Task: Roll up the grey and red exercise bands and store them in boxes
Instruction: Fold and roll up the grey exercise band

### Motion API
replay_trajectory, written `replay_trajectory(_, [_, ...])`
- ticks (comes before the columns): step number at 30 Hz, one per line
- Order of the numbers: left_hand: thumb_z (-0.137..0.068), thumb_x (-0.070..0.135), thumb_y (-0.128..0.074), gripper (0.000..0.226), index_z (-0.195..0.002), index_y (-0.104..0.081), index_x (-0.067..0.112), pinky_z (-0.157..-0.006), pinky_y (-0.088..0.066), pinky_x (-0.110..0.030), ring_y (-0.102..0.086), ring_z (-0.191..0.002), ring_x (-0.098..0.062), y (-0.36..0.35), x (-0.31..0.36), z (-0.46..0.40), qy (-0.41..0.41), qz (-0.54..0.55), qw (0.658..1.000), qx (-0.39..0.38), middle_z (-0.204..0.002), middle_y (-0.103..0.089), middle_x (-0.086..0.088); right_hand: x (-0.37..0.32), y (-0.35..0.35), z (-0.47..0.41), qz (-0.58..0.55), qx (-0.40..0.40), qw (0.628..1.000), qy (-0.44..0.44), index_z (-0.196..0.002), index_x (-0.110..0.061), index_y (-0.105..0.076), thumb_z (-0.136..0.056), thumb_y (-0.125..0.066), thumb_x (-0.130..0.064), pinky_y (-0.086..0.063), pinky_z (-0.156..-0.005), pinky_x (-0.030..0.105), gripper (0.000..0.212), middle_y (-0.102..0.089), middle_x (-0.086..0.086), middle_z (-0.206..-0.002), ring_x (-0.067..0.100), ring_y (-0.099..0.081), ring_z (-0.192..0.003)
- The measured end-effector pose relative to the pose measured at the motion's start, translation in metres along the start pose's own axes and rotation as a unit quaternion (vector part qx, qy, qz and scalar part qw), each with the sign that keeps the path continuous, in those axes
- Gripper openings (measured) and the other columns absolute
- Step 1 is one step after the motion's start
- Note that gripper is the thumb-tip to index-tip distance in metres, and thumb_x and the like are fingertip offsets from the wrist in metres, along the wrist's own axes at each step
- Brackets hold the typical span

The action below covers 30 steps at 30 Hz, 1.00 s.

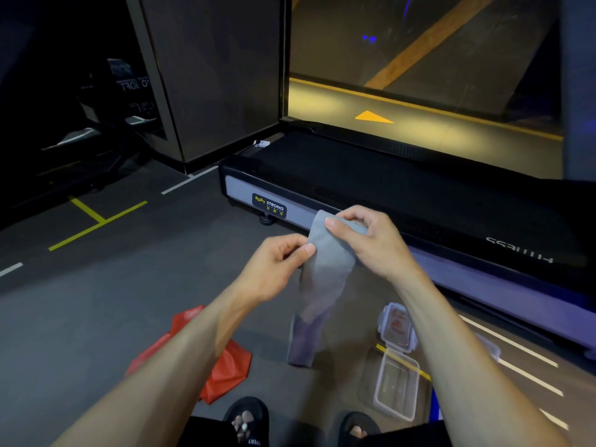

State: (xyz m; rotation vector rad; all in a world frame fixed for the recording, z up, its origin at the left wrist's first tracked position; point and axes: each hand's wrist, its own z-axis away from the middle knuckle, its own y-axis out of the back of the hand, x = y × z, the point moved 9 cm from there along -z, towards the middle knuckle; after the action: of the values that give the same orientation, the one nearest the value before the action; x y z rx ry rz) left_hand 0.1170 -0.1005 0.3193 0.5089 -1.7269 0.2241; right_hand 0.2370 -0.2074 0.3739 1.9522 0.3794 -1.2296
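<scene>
The grey exercise band point(325, 269) hangs in front of me, its lower end reaching down toward the floor. My right hand point(371, 240) pinches its top end between thumb and fingers. My left hand point(277, 266) pinches the band's left edge a little lower. The red band point(225, 362) lies crumpled on the floor at lower left, partly hidden by my left forearm. A clear plastic box point(398, 387) stands open on the floor at lower right, with its lid point(398, 327) lying just beyond it. Another clear container point(490, 348) is mostly hidden behind my right forearm.
A treadmill deck point(354, 188) labelled Body Strong runs across the floor just beyond my hands. My feet in black sandals point(246, 421) are at the bottom edge. Yellow and white lines mark the dark floor. A dark panel and gym equipment stand at the back left.
</scene>
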Motion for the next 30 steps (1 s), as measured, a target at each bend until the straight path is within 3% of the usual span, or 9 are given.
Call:
replay_trajectory(3, [-0.105, 0.007, -0.050, 0.022, -0.093, -0.068, 0.002, -0.077, -0.053, -0.025, -0.065, -0.080, -0.011, 0.000, 0.003, 0.000, 0.008, -0.004, 1.000, -0.001, -0.085, -0.071, -0.001, 0.003, 0.000, 0.000, 0.006, 0.004, 1.000, -0.016, -0.089, -0.022, -0.074, -0.092, -0.071, -0.044, -0.049, -0.080, 0.025, 0.023, -0.074, -0.009, -0.090, 0.003, -0.066, -0.087])
replay_trajectory(8, [-0.107, 0.012, -0.047, 0.029, -0.094, -0.064, -0.008, -0.079, -0.051, -0.034, -0.062, -0.081, -0.017, 0.001, 0.002, -0.001, 0.020, 0.005, 1.000, -0.021, -0.086, -0.068, -0.006, 0.008, -0.003, -0.001, 0.053, 0.001, 0.998, -0.038, -0.082, -0.020, -0.073, -0.096, -0.062, -0.051, -0.046, -0.080, 0.031, 0.036, -0.067, -0.007, -0.087, 0.007, -0.062, -0.083])
replay_trajectory(11, [-0.107, 0.011, -0.046, 0.027, -0.091, -0.066, -0.001, -0.075, -0.052, -0.026, -0.063, -0.078, -0.012, 0.001, 0.005, -0.001, 0.029, -0.004, 0.999, -0.026, -0.084, -0.069, -0.003, 0.006, -0.008, 0.001, 0.061, -0.018, 0.997, -0.045, -0.059, -0.018, -0.049, -0.099, -0.057, -0.051, -0.032, -0.059, 0.032, 0.053, -0.040, -0.012, -0.054, 0.009, -0.038, -0.054])
replay_trajectory(13, [-0.107, 0.010, -0.047, 0.026, -0.093, -0.067, 0.001, -0.074, -0.053, -0.024, -0.065, -0.078, -0.012, 0.003, 0.004, -0.002, 0.038, -0.002, 0.999, -0.018, -0.085, -0.071, -0.004, 0.003, -0.012, 0.002, 0.070, -0.030, 0.996, -0.047, -0.058, -0.021, -0.030, -0.101, -0.053, -0.052, -0.023, -0.056, 0.034, 0.058, -0.026, -0.012, -0.052, 0.009, -0.027, -0.052])
replay_trajectory(17, [-0.105, 0.013, -0.052, 0.021, -0.098, -0.070, 0.003, -0.080, -0.053, -0.040, -0.068, -0.080, -0.019, 0.009, -0.004, -0.002, 0.059, 0.016, 0.998, 0.010, -0.088, -0.075, -0.006, -0.001, -0.016, 0.004, 0.089, -0.050, 0.994, -0.048, -0.061, -0.023, -0.022, -0.103, -0.048, -0.052, -0.019, -0.056, 0.034, 0.058, -0.019, -0.013, -0.051, 0.009, -0.020, -0.050])
replay_trajectory(21, [-0.104, 0.022, -0.056, 0.026, -0.127, -0.065, 0.014, -0.094, -0.053, -0.054, -0.073, -0.101, -0.030, 0.007, -0.003, -0.002, 0.056, 0.036, 0.998, -0.004, -0.110, -0.076, -0.012, 0.009, -0.017, 0.004, 0.087, -0.077, 0.990, -0.078, -0.063, -0.012, -0.034, -0.102, -0.043, -0.059, -0.024, -0.060, 0.035, 0.061, -0.028, -0.004, -0.058, 0.014, -0.029, -0.056])
replay_trajectory(24, [-0.105, 0.018, -0.054, 0.028, -0.132, -0.062, 0.014, -0.094, -0.054, -0.051, -0.071, -0.105, -0.030, 0.002, 0.000, -0.001, 0.048, 0.049, 0.997, -0.027, -0.115, -0.075, -0.013, 0.022, -0.022, 0.008, 0.075, -0.115, 0.984, -0.116, -0.075, 0.003, -0.052, -0.092, -0.036, -0.074, -0.035, -0.064, 0.033, 0.081, -0.048, 0.002, -0.063, 0.016, -0.047, -0.059])
replay_trajectory(27, [-0.105, 0.013, -0.053, 0.021, -0.122, -0.065, 0.007, -0.088, -0.057, -0.045, -0.072, -0.094, -0.025, 0.001, -0.004, 0.000, 0.055, 0.031, 0.998, -0.021, -0.106, -0.076, -0.016, 0.025, -0.025, 0.012, 0.019, -0.133, 0.983, -0.127, -0.072, -0.011, -0.057, -0.101, -0.044, -0.061, -0.039, -0.057, 0.025, 0.060, -0.051, -0.004, -0.059, 0.010, -0.048, -0.055])
replay_trajectory(30, [-0.104, 0.010, -0.054, 0.015, -0.109, -0.066, 0.005, -0.075, -0.056, -0.030, -0.070, -0.078, -0.013, 0.002, -0.008, 0.000, 0.067, 0.035, 0.997, -0.005, -0.088, -0.076, -0.005, 0.022, -0.032, 0.014, -0.005, -0.169, 0.981, -0.091, -0.094, -0.013, -0.070, -0.097, -0.062, -0.053, -0.037, -0.059, 0.025, 0.040, -0.056, -0.005, -0.068, 0.006, -0.046, -0.060])
